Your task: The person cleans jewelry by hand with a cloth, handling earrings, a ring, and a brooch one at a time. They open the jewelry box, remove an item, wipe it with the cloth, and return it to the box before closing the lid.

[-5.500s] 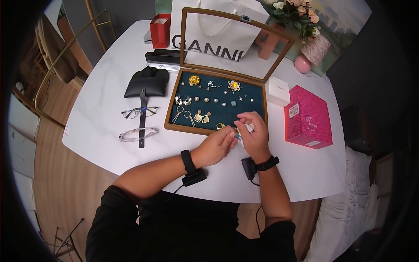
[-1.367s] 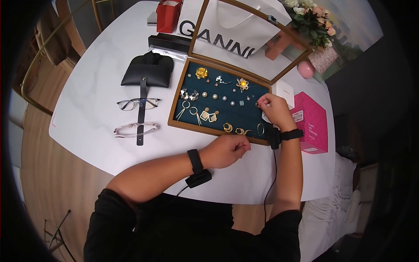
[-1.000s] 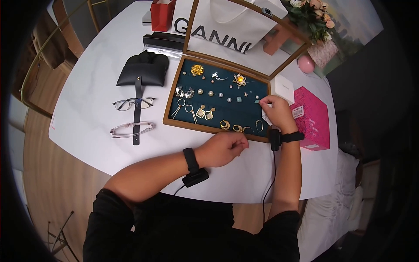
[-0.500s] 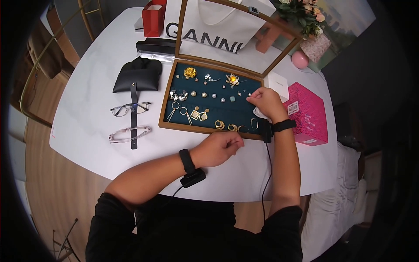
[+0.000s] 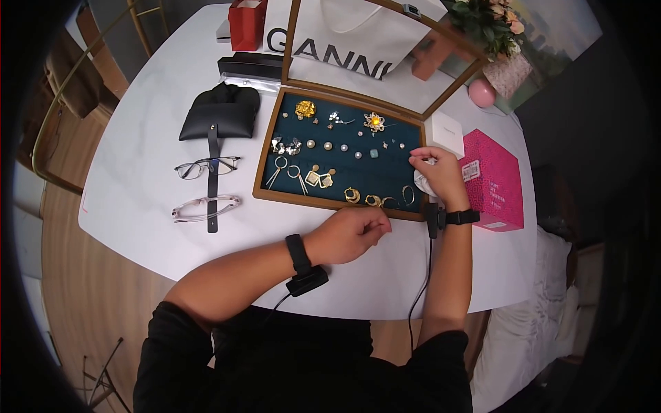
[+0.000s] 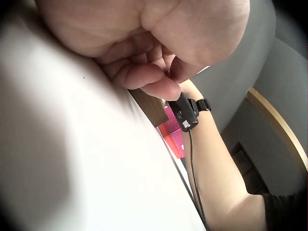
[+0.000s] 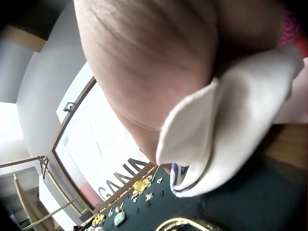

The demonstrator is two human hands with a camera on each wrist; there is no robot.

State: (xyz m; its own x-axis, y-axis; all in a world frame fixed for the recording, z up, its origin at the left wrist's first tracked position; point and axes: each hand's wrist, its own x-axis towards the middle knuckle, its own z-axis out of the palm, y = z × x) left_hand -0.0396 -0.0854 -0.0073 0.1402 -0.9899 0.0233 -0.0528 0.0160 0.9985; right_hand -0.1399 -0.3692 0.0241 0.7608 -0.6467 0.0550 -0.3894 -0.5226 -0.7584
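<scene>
An open wooden jewelry box (image 5: 303,200) with a dark green lining lies on the table, holding rows of earrings and brooches. My right hand (image 5: 444,177) is over the box's right side and holds a folded white cloth (image 7: 231,130) in its palm. Thumb and forefinger meet near the right end of the middle row; whether they pinch a small piece I cannot tell. To their left sits a square pale-green earring (image 5: 374,153). My left hand (image 5: 341,237) rests by the box's front edge, fingers loosely curled, with nothing visible in it.
A small white box (image 5: 444,136) and a pink box (image 5: 493,180) stand right of the jewelry box. To its left lie a black pouch (image 5: 219,118) and two pairs of glasses (image 5: 207,166). Behind the raised glass lid stands a white paper bag (image 5: 344,41).
Over five seconds ago both hands met in front of the box around a small blue-green piece; they are now apart. The green piece at my right fingertips one second ago is no longer visible there.
</scene>
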